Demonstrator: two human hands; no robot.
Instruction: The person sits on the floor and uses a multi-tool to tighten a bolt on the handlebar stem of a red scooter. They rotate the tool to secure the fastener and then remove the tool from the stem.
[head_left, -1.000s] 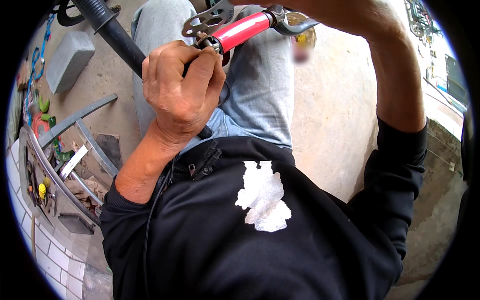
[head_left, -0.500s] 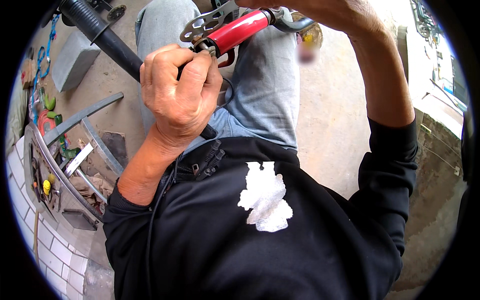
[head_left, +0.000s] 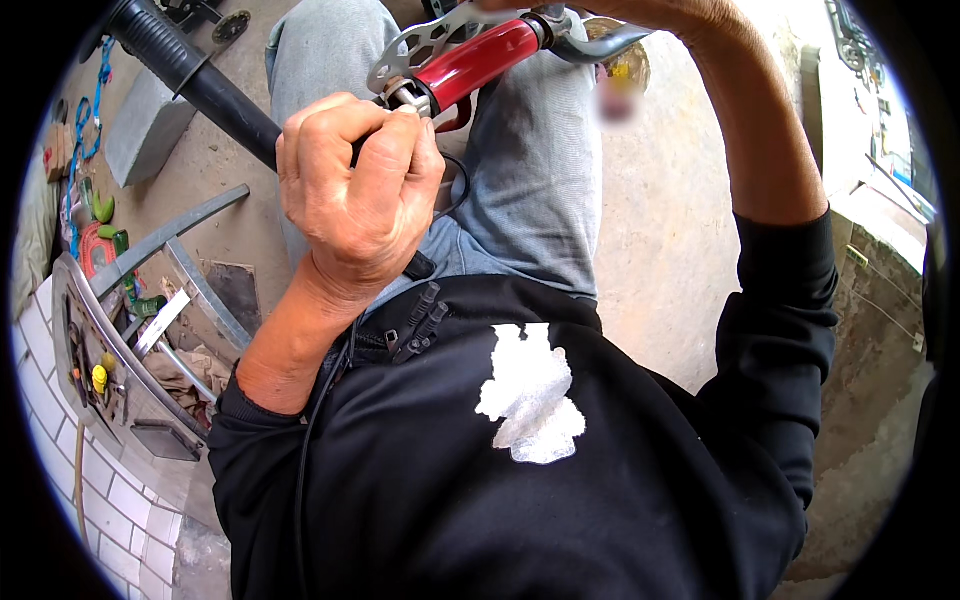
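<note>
Red metal tube (head_left: 478,57) over jeans-clad legs, long axis lower-L to upper-R, L hand (head_left: 352,190) pinching metal end fitting (head_left: 411,97), R hand's (head_left: 655,10) grip unclear, perforated plate (head_left: 412,48) alongside, blk tube (head_left: 212,86) part-hidden by L hand

The tube (head_left: 478,58) lies across the knees (head_left: 335,45), its near end at the left hand (head_left: 360,180), its far end beside the right hand (head_left: 665,12). The perforated plate (head_left: 408,55) sits just left of it. The ridged pipe (head_left: 190,75) crosses the left thigh. On the floor (head_left: 680,210), left of the knees, rests the block (head_left: 150,125), with the strap (head_left: 99,95) farther left; nearer stands the curved metal frame (head_left: 175,235). The round container (head_left: 630,70) sits right of the right knee.
</note>
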